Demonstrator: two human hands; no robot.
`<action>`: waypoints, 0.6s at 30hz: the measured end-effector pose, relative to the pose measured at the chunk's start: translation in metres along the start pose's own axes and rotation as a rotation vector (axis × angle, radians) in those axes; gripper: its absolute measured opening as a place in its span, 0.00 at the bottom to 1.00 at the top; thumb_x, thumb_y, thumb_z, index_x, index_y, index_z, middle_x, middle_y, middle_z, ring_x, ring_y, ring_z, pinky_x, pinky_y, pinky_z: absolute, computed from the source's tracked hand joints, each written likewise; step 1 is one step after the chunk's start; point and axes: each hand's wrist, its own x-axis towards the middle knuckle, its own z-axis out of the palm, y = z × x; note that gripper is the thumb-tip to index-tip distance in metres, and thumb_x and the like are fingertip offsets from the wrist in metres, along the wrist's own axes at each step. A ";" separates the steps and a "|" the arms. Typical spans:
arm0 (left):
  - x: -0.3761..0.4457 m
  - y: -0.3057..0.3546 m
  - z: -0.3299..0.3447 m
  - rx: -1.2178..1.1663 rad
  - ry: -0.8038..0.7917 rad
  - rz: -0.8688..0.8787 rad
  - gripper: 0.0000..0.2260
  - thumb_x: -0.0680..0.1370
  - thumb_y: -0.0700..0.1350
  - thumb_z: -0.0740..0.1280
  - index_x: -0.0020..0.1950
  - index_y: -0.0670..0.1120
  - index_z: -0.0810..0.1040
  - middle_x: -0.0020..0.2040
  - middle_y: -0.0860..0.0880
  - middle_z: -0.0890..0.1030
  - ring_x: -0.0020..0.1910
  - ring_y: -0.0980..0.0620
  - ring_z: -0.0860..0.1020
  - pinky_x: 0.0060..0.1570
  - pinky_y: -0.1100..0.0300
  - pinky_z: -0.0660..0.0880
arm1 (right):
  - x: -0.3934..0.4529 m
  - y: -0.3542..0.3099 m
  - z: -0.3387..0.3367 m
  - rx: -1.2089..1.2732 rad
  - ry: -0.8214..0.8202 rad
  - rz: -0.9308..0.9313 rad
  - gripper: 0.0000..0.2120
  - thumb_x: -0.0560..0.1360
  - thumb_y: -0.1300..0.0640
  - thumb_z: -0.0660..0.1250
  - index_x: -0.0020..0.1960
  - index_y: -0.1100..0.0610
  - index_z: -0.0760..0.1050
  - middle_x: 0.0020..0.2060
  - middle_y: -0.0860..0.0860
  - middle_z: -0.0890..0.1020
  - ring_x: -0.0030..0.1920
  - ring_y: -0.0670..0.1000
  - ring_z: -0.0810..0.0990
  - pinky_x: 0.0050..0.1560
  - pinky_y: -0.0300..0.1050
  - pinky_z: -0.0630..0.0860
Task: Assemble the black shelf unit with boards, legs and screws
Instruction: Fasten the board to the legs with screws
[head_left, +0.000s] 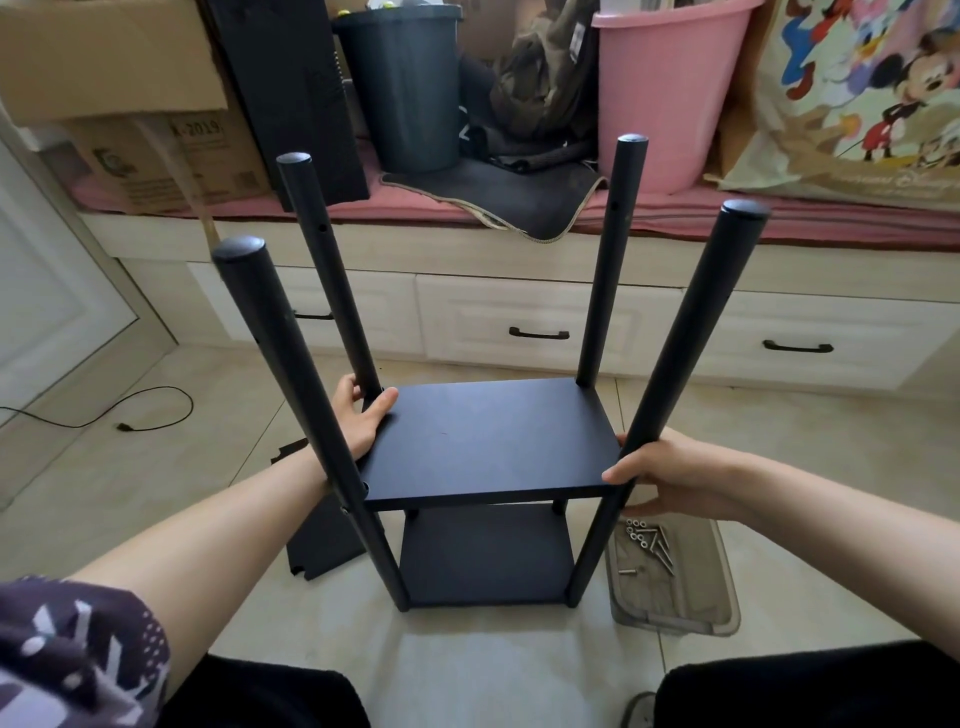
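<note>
The black shelf unit stands on the tiled floor in front of me. Its four round legs rise past an upper board (483, 441) and a lower board (483, 558). My left hand (361, 415) curls around the far left leg (332, 275) at the board's left edge, thumb lying on the board. My right hand (670, 473) grips the near right leg (670, 374) at the board's right front corner. A heap of screws (649, 543) lies in a shallow grey tray (675, 613) on the floor, just right of the unit.
Another black board (322, 545) lies flat on the floor left of the unit. Behind it runs a white drawer bench (535, 332) holding cardboard boxes, a dark bin (405, 88) and a pink tub (670, 98). A cable (150, 415) trails at left.
</note>
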 end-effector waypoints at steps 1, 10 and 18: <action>0.001 0.000 -0.001 0.023 -0.026 0.002 0.20 0.82 0.51 0.67 0.69 0.42 0.68 0.61 0.49 0.73 0.61 0.51 0.72 0.58 0.58 0.66 | 0.000 0.000 -0.001 -0.010 -0.006 -0.005 0.19 0.75 0.70 0.66 0.65 0.64 0.70 0.52 0.58 0.78 0.53 0.54 0.79 0.59 0.61 0.76; 0.005 0.003 -0.006 0.061 -0.253 -0.090 0.23 0.85 0.55 0.58 0.75 0.46 0.56 0.65 0.50 0.67 0.67 0.49 0.68 0.65 0.56 0.63 | 0.003 -0.001 -0.007 -0.186 0.035 -0.058 0.16 0.74 0.66 0.70 0.61 0.58 0.73 0.51 0.53 0.80 0.51 0.51 0.80 0.50 0.51 0.79; -0.025 0.026 -0.087 0.424 -0.631 -0.245 0.17 0.72 0.53 0.75 0.59 0.57 0.77 0.52 0.54 0.84 0.50 0.51 0.85 0.47 0.55 0.82 | 0.006 0.002 -0.008 -0.163 0.017 -0.055 0.13 0.74 0.64 0.71 0.56 0.55 0.73 0.52 0.51 0.80 0.54 0.49 0.80 0.48 0.53 0.80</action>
